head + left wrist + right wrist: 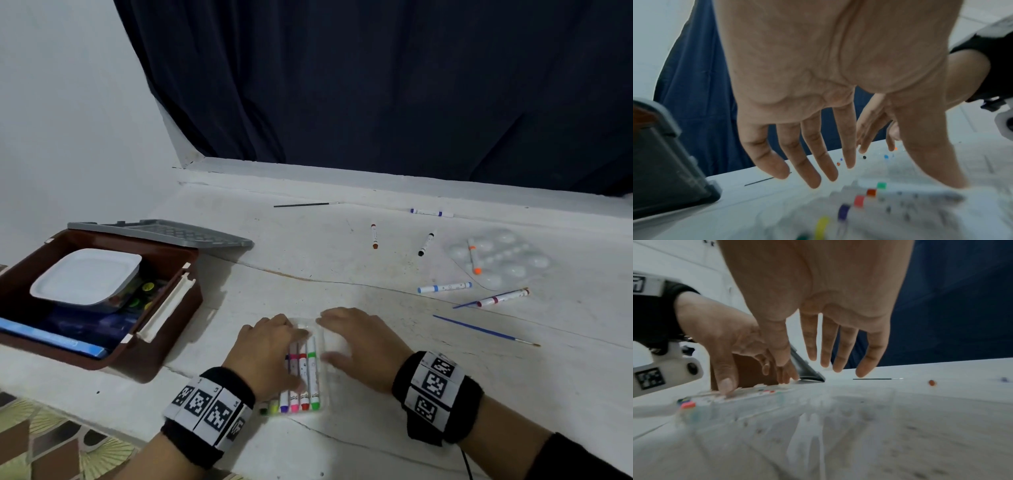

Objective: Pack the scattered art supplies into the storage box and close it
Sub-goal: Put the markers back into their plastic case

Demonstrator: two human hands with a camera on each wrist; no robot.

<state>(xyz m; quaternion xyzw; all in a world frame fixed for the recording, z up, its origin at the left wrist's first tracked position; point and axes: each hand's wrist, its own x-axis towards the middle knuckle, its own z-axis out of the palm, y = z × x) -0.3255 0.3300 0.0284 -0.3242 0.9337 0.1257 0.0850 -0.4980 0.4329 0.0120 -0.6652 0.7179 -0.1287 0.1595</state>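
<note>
A clear plastic marker case (306, 373) with several coloured markers lies flat at the table's front edge. My left hand (284, 346) rests on its left half with the fingers straight. In the right wrist view the left thumb (725, 384) presses on the case (777, 402). My right hand (342, 337) is spread over the case's right half, fingers straight, and holds nothing. The brown storage box (164, 308) stands open at the left, its grey lid (164, 233) lying behind it. In the left wrist view the left hand (838, 113) hovers over the blurred markers (869, 199).
A white tub (85, 277) and a blue book (51, 339) sit in the box. Loose on the table are a brown marker (374, 236), black marker (425, 244), purple marker (431, 212), blue marker (444, 287), maroon marker (503, 297), black brush (306, 205), blue brush (486, 331) and clear palette (513, 270).
</note>
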